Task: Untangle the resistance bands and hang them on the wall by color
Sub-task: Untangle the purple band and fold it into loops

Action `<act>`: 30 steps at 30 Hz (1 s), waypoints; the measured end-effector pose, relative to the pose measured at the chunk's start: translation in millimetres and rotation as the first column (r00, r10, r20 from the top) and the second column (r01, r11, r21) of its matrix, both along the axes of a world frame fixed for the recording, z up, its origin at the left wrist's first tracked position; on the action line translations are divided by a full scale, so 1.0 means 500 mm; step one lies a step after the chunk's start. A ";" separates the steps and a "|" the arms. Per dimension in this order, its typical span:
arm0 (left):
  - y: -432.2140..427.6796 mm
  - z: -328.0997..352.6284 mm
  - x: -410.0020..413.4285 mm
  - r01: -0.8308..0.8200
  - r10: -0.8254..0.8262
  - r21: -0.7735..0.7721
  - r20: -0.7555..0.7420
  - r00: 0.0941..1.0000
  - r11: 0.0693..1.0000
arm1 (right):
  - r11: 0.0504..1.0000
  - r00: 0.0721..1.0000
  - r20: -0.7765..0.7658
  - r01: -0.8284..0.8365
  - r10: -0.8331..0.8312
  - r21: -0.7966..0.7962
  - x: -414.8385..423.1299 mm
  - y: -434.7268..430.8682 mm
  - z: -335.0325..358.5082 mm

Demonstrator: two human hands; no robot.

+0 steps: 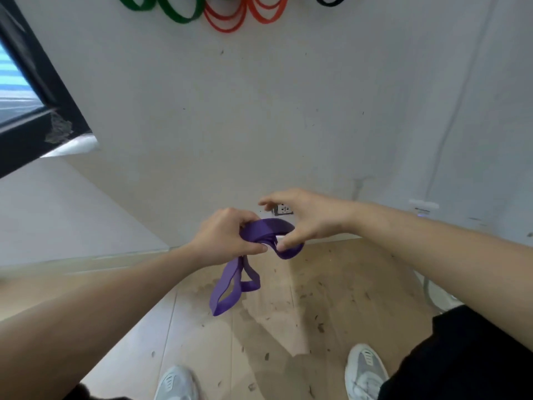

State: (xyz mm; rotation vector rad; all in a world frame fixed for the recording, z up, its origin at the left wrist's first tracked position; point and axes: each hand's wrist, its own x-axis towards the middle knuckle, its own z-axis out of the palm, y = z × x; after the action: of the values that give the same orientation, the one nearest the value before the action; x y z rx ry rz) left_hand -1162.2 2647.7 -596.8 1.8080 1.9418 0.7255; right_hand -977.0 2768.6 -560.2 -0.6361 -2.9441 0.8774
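Light: bright daylight, from window point(17, 82) at left.
Blur: slight, right hand point(302, 217) fingertips.
Edges: wide-angle bending.

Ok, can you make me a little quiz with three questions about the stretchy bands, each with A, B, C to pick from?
1. Where do the green bands hang?
A. Left of the orange bands
B. Right of the orange ones
C. On the floor

2. What colour is the band being held?
A. Yellow
B. Purple
C. Blue

3. What state is that band in?
A. Lying flat on the floor
B. Hung on the wall
C. Bunched and looped between both hands

Answers:
1. A, the green loops sit left of the orange on the wall.
2. B, the purple band is plainly purple.
3. C, the left hand grips it, the right hand pinches it, and loops dangle below.
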 end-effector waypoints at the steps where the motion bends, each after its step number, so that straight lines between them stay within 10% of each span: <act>1: 0.001 0.003 -0.002 -0.004 0.004 0.007 0.006 1.000 1.000 | 1.000 1.000 0.015 -0.018 0.017 0.015 -0.010 -0.008 -0.009; 8: -0.007 0.007 -0.013 0.010 -0.012 0.032 0.055 0.998 0.999 | 0.990 1.000 -0.012 -0.002 0.003 0.140 -0.041 -0.022 -0.010; 17: -0.021 -0.023 0.023 -0.026 0.032 -0.020 0.329 0.944 0.999 | 0.993 0.977 -0.209 0.023 -0.046 -0.112 -0.010 -0.008 0.070; 30: -0.013 -0.002 0.009 -0.083 0.078 -0.005 0.412 0.908 0.997 | 0.917 0.700 -0.616 0.149 -0.362 -0.369 0.072 0.083 0.102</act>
State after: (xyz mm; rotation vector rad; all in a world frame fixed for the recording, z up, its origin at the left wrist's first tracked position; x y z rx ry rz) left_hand -1158.0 2641.2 -598.0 1.4396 1.7352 1.0532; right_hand -940.7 2810.3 -509.3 -0.5582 -2.0295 1.2052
